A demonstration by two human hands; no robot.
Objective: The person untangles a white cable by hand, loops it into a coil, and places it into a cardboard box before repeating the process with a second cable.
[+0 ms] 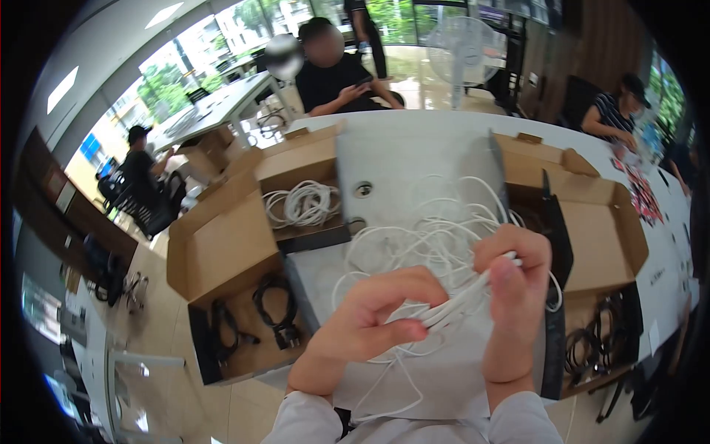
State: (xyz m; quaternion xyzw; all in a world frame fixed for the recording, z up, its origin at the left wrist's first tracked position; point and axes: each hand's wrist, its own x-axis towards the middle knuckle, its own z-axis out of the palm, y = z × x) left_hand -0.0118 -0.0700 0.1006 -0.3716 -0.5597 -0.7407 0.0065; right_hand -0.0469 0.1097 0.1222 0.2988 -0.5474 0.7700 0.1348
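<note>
A bundle of white cable [460,302] stretches between my two hands above the white table. My left hand [377,311] is curled round the bundle's left end, thumb below and fingers above. The fingers of my right hand [515,270] are closed round its other end, where a small white tip pokes out. Beyond my hands a loose tangle of white cable [414,240] lies on the table, and some strands hang down towards my lap.
Open cardboard boxes stand on both sides: one with coiled white cable [307,203], one with black cables [275,307], and at right another with black cables [595,337]. A person [333,78] sits across the table [414,140]; another sits at right.
</note>
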